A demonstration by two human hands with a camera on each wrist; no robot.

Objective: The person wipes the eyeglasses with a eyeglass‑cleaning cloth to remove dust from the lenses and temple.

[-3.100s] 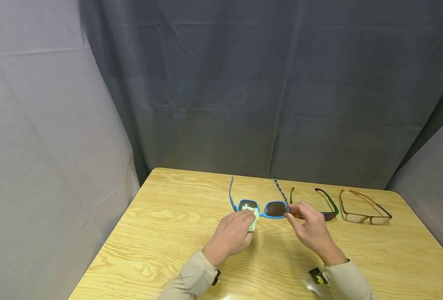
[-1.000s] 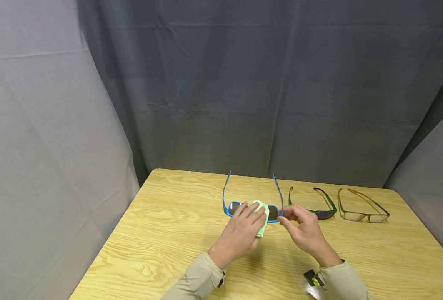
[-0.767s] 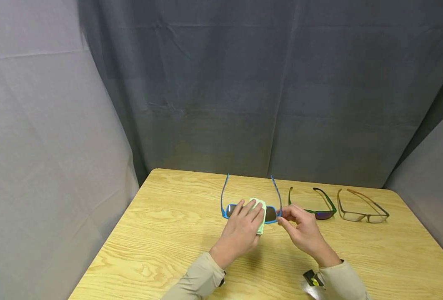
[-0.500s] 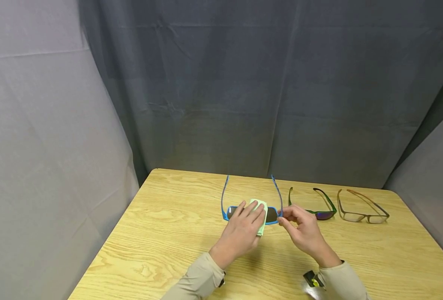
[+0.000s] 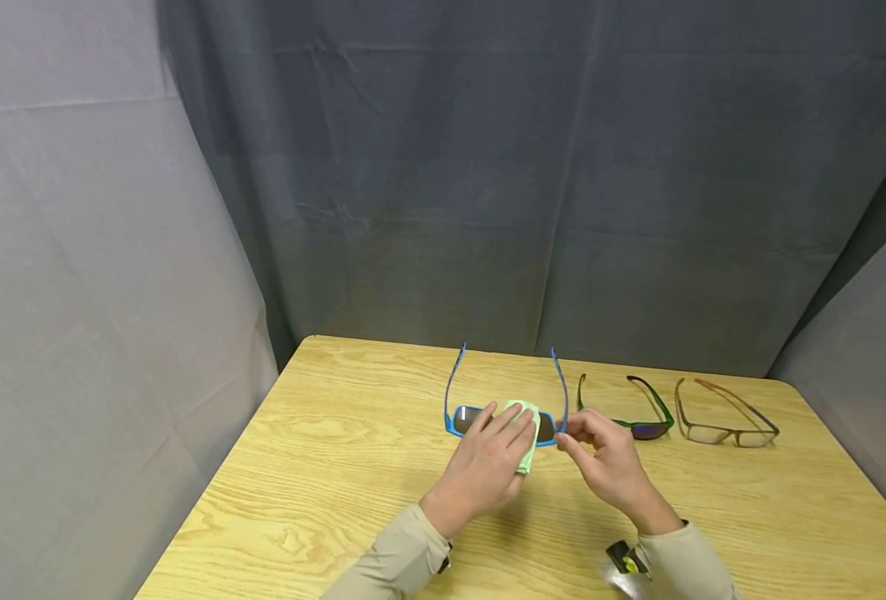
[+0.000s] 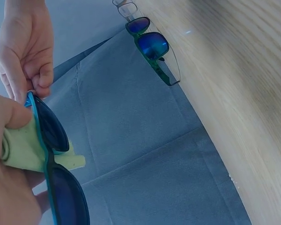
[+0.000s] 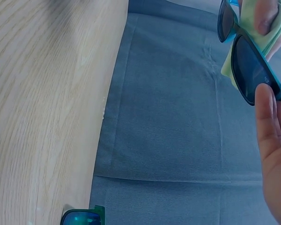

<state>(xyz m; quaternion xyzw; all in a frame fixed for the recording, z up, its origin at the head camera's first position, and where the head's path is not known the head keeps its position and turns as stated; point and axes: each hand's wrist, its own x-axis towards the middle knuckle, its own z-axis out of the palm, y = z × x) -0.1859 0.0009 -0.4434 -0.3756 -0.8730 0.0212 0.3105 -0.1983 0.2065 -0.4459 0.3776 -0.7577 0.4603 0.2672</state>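
Note:
Blue-framed sunglasses [image 5: 467,419] with dark lenses are held up over the table, both temples unfolded and pointing away from me. My right hand [image 5: 613,462] pinches them at the right hinge between thumb and fingers. A folded pale-green cloth [image 5: 527,460] covers the inner part of the right lens and the bridge. My left hand [image 5: 482,467] lies over this cloth, with the fingers on the near face. In the left wrist view the thumb presses the cloth [image 6: 24,147] from the other side, and a flap sticks out past the frame. The right wrist view shows the dark lens fronts.
On the wooden table [image 5: 300,492], green-framed sunglasses [image 5: 649,431] with mirrored purple-blue lenses stand just right of my right hand. Farther right are clear-lens eyeglasses [image 5: 705,434] with brown temples. A grey curtain [image 5: 412,208] hangs behind the table's back edge.
Since the earliest frame, the cloth has moved from the left lens to the bridge and right lens. The sunglasses have shifted slightly left, then a little up and right over the last half second.

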